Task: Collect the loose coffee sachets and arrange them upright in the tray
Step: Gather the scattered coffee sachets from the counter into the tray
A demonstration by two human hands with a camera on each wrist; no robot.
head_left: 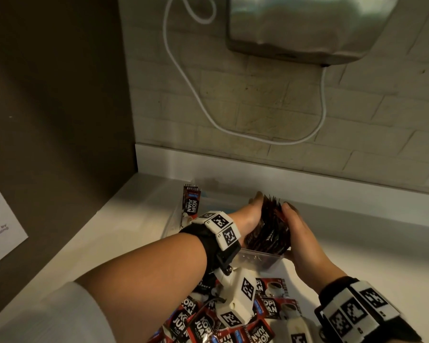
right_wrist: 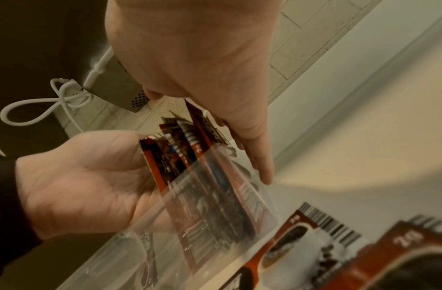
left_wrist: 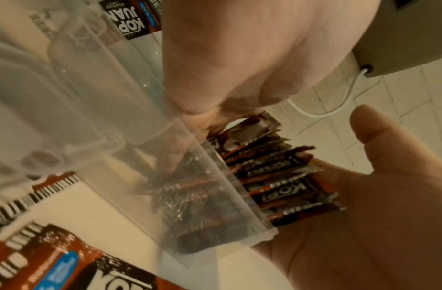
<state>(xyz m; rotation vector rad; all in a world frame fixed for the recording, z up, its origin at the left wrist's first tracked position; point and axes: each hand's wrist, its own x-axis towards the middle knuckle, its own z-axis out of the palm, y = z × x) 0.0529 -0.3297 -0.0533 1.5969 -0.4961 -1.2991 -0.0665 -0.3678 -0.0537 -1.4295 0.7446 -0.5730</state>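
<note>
The left hand (head_left: 252, 215) and right hand (head_left: 299, 233), fingers nearly straight, press flat against either side of a bundle of sachets (head_left: 270, 229) standing upright in the clear tray (head_left: 260, 259) on the tabletop (head_left: 357, 246)

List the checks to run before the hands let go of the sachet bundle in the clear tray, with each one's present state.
1. Bundle of red-and-black coffee sachets standing in the clear plastic tray: ok.
2. Left hand and right hand pressing on opposite sides of the bundle: ok.
3. Sachets upright: not ok, they lean and fan out at the top.
4. Lower ends seated on the tray floor: cannot tell.
5. Loose sachets all collected: not ok, a pile lies on the white counter.
</note>
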